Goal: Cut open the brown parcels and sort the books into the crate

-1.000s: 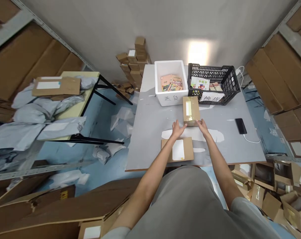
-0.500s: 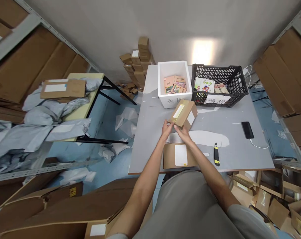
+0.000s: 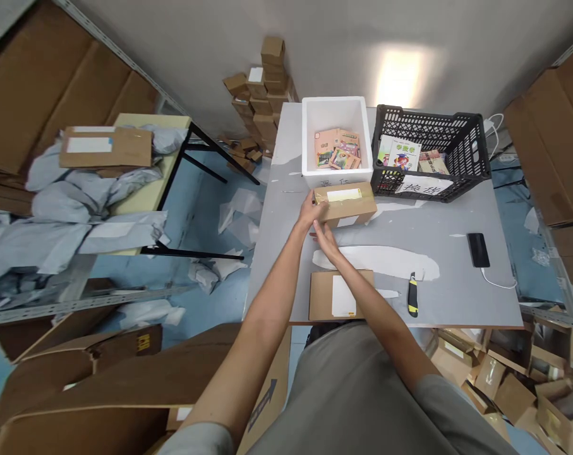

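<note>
Nearest, an open brown carton [image 3: 101,398] filled the lower left of the frame, and discarded boxes [image 3: 494,373] lay heaped at the lower right. On the near edge of the grey worktop [image 3: 409,227], low in the middle of the frame, a labelled box [image 3: 321,297] lay partly under the right forearm; to its right was a black-and-yellow utility knife [image 3: 412,296], and farther right a dark phone [image 3: 478,250] with a white cable. Beyond these, around the middle of the frame, the taped carton [image 3: 347,203] was just in front of the white foam tub. The left hand [image 3: 309,212] had its fingers pinching the carton's left end; the right hand [image 3: 326,241] was at its near left corner, though whether its fingers gripped could not be told. Farther back, the white foam tub [image 3: 328,114] held booklets [image 3: 345,157], and the black crate [image 3: 480,148] beside it held books [image 3: 406,153]. Stacked small boxes [image 3: 267,95] stood upper left of the tub.
</note>
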The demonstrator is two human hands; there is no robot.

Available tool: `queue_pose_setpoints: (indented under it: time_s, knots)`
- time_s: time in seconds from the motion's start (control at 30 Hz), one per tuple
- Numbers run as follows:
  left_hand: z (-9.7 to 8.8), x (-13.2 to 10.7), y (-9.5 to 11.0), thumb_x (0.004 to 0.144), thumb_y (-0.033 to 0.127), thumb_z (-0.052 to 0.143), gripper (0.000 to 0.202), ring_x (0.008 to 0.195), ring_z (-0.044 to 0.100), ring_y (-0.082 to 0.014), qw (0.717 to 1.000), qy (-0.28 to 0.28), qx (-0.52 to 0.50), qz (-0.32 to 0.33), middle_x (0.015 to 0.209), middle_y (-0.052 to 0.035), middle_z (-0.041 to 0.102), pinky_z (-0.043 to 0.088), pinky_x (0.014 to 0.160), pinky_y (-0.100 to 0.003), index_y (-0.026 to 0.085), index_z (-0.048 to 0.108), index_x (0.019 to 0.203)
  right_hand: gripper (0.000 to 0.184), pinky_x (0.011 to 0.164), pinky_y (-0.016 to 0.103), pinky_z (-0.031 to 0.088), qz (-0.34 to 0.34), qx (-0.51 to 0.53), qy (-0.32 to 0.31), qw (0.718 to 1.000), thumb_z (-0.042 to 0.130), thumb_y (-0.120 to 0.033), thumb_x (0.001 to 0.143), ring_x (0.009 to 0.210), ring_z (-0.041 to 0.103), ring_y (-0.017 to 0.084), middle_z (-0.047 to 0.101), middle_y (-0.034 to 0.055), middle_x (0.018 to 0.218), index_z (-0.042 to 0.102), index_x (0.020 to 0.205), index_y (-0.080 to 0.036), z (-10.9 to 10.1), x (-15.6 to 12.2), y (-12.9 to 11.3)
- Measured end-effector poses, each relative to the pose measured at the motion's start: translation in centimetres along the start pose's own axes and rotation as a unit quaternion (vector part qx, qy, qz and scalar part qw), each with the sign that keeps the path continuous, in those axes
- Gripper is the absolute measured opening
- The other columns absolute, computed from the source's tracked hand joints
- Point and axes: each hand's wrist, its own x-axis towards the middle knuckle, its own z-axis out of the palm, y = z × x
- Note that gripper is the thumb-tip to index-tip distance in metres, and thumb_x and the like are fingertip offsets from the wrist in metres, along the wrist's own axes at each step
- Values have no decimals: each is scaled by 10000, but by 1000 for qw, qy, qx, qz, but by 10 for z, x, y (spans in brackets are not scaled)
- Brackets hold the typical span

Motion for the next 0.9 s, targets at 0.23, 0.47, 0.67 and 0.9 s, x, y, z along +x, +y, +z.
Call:
queue_pose_setpoints:
  time_s: [0.23, 0.47, 0.67, 0.9]
  knots:
    - [-6, -41, -54, 984, 455, 773, 943, 1622, 534, -363, 995, 32, -30, -90, 1847, -214, 388, 429, 1348, -472, 168, 365, 1785, 1009, 1205, 429, 572, 60, 37, 37, 997, 571, -842, 1022, 1427, 710, 295, 477, 126, 1815, 385, 1791, -217, -77, -18, 43]
    - [2, -107, -98, 1047, 678, 664, 941, 1708, 425, -338, 992, 13, -58, -115, 1875, -218, 321, 380, 1387, -455, 186, 359, 1788, 1018, 1324, 477, 467, 89, 5, 193, 977, 598, -846, 961, 1653, 510, 306, 462, 192, 1816, 489, 1722, -178, -196, -68, 86]
    - [4, -82, -73, 1025, 626, 705, 890, 1717, 402, -340, 992, 30, -75, -98, 1876, -214, 323, 363, 1390, -460, 191, 418, 1747, 950, 1403, 428, 333, 31, 9, 169, 985, 659, -757, 997, 1730, 393, 260, 397, 154, 1856, 517, 1713, -149, -227, -13, 49]
    - [-9, -63, -50, 956, 631, 795, 609, 1512, 607, -328, 991, -32, -106, -74, 1551, -185, 708, 489, 1280, -564, 206, 694, 1381, 991, 1408, 491, 328, 17, 10, 78, 997, 492, -875, 1044, 1675, 486, 292, 568, 160, 1740, 623, 1627, -84, -192, 41, -10]
